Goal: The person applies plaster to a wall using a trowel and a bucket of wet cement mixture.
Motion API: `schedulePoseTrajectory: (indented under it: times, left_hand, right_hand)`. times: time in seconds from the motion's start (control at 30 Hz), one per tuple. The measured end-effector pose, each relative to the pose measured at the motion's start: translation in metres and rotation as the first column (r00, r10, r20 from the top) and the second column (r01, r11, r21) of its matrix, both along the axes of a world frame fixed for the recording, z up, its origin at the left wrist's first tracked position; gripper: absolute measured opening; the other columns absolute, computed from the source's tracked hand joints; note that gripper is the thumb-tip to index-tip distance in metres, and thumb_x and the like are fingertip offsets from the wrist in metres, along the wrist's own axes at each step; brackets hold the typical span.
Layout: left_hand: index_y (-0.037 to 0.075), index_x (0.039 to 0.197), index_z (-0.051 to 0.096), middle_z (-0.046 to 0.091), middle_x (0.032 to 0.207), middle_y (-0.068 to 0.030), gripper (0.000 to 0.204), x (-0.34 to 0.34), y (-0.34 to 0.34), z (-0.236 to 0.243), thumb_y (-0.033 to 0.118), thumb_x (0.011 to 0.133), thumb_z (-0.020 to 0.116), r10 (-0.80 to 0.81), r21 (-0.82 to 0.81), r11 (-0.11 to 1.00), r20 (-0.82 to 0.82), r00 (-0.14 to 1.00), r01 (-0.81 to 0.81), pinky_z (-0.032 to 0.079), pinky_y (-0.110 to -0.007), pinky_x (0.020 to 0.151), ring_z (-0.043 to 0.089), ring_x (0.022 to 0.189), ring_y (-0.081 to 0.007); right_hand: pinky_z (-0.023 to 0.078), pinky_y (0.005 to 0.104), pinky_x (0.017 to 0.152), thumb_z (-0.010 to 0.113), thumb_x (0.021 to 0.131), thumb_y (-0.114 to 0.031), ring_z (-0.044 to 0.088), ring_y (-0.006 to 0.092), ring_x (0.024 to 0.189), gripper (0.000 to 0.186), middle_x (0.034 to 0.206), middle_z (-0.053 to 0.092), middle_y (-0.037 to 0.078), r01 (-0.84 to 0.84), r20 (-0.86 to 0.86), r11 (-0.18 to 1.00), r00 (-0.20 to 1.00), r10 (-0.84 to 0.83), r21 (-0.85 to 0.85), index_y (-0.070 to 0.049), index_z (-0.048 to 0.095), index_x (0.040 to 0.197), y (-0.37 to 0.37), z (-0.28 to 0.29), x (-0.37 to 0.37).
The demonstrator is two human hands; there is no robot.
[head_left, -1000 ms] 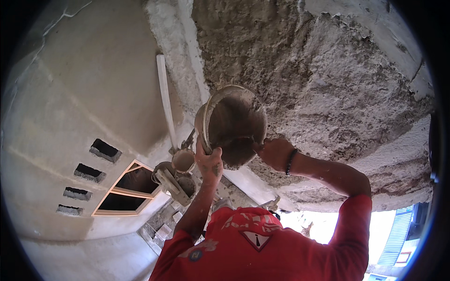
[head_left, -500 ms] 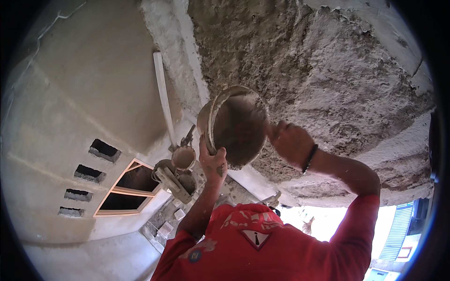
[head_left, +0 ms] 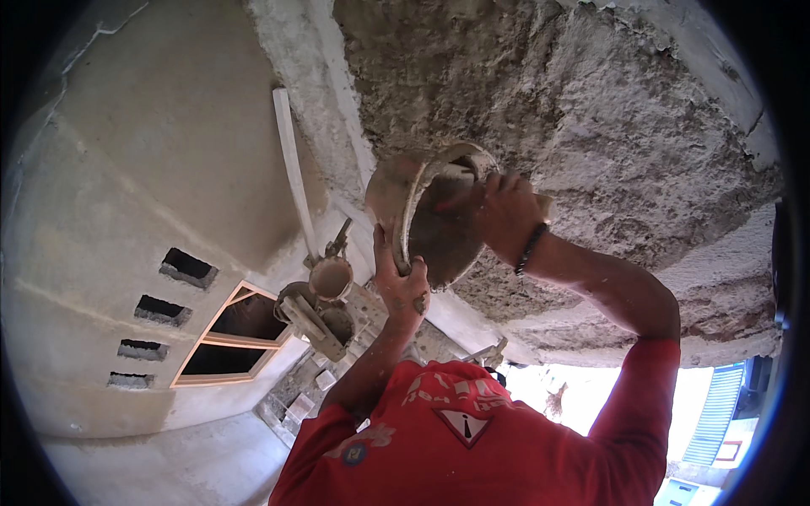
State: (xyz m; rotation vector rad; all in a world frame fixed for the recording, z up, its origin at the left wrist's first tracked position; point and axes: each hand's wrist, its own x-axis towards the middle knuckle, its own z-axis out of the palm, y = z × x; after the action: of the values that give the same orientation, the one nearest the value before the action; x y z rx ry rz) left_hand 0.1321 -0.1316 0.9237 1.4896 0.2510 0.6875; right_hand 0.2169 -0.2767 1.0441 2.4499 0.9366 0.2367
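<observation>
My left hand [head_left: 403, 282] is closed on the rim of a round, mortar-caked bowl [head_left: 391, 190], thumb over the edge and fingers on the outer side. The bowl is tilted, its opening turned toward my right. My right hand [head_left: 509, 215], wearing a dark bead bracelet, is wrapped round the handle of a trowel [head_left: 443, 223]. Its pale handle end sticks out beyond my fist. The dark blade lies across the bowl's opening with a faint red reflection on it. It hides much of the bowl's inside, so I cannot tell how much mortar is there.
A rough, partly plastered wall [head_left: 624, 126] rises beyond the bowl. To the left are a pale straight board [head_left: 294, 169], a smaller bucket [head_left: 330, 278], a mortar-covered container [head_left: 337, 325] and a wooden window frame [head_left: 224, 341] in a smoother wall [head_left: 152, 185]. Rubble [head_left: 299, 407] lies below.
The bowl and my left hand have shifted slightly right. My right hand has moved left and up over the bowl's rim with the trowel, whose blade has turned, uncovering part of the inside.
</observation>
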Motion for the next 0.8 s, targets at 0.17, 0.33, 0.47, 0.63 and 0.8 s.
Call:
schedulePoseTrajectory:
  times: [0.17,0.33,0.47,0.63,0.8]
  left_hand:
    - [0.0,0.139,0.042,0.033,0.145,-0.031,0.068,0.008,0.005,-0.004,0.005,0.072,0.054,0.048,0.221,0.974,0.052,0.997,-0.059,0.029,-0.042,0.112,0.034,0.136,-0.0412]
    - [0.0,0.138,0.044,0.033,0.145,-0.0308,0.067,0.008,0.008,0.021,0.006,0.072,0.053,0.039,0.241,0.97,0.016,0.999,-0.042,0.028,-0.042,0.112,0.033,0.136,-0.0414]
    - [-0.007,0.138,0.038,0.04,0.141,-0.0271,0.068,0.017,0.018,0.032,0.003,0.073,0.052,0.04,0.281,0.958,0.031,0.999,-0.047,0.033,-0.038,0.109,0.042,0.129,-0.0343]
    - [-0.011,0.138,0.036,0.04,0.141,-0.0273,0.069,0.017,0.028,0.033,0.002,0.072,0.053,-0.035,0.234,0.972,0.071,0.997,0.017,0.032,-0.036,0.11,0.042,0.13,-0.0331]
    - [-0.012,0.137,0.036,0.032,0.146,-0.0309,0.069,0.014,0.029,0.032,0.003,0.072,0.054,-0.03,0.284,0.958,-0.017,0.999,0.033,0.027,-0.037,0.113,0.032,0.138,-0.0377]
  right_hand:
    - [0.045,0.0421,0.069,0.05,0.091,-0.034,0.058,0.0314,0.09,0.043,0.098,0.061,0.017,-0.003,-0.075,1.0,0.997,0.005,0.029,0.002,0.06,0.114,0.002,-0.027,0.011]
    - [0.045,0.0394,0.065,0.053,0.088,-0.02,0.059,0.0282,0.085,0.031,0.095,0.062,0.016,-0.01,0.095,1.0,0.995,0.013,-0.028,-0.005,0.063,0.113,-0.002,-0.006,0.013]
    - [0.051,0.0407,0.068,0.053,0.088,-0.024,0.064,0.0255,0.084,0.034,0.093,0.066,0.019,-0.082,-0.139,0.993,0.988,0.07,-0.086,-0.009,0.058,0.119,-0.009,0.001,0.037]
    - [0.055,0.0467,0.065,0.049,0.092,-0.028,0.068,0.0312,0.067,0.036,0.071,0.066,0.019,-0.077,-0.313,0.985,0.942,0.122,0.153,-0.013,0.056,0.123,-0.033,-0.008,0.051]
    - [0.054,0.0404,0.085,0.048,0.093,-0.027,0.066,0.0295,0.097,0.034,0.104,0.068,0.018,0.2,-0.663,0.894,0.736,0.133,0.401,-0.016,0.06,0.123,-0.043,-0.059,0.061]
